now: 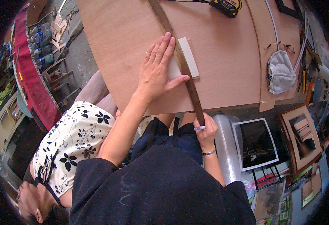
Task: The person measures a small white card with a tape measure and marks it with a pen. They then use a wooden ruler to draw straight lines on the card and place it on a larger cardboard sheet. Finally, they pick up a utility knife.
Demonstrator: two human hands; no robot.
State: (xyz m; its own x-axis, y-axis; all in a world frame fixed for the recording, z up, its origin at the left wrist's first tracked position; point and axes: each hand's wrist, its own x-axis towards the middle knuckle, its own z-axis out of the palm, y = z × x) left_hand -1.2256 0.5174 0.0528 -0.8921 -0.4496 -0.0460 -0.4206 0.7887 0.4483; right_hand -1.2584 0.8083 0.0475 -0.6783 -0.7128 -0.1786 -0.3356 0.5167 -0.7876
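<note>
A long, narrow, worn straightedge (182, 63) crosses the thin plywood sheet (224, 56) and runs to its near edge. Under it lies a small white rectangular piece (189, 57), showing on both sides. My left hand (157, 71) is flat with its fingers stretched out. Its fingertips and thumb touch the straightedge, and its palm hides part of the white piece. At the near end of the straightedge, just past the sheet's edge, my right hand (207, 129) is closed around a slim pale-purple tool (199, 128). Most of that tool is hidden in the fingers.
A tape measure (227, 6) rests at the sheet's far side, a grey-white cloth pad (281, 71) at its right. A person in a floral top (74, 138) is close on my left. Bubble wrap (226, 150) and picture frames (255, 143) stand near my right.
</note>
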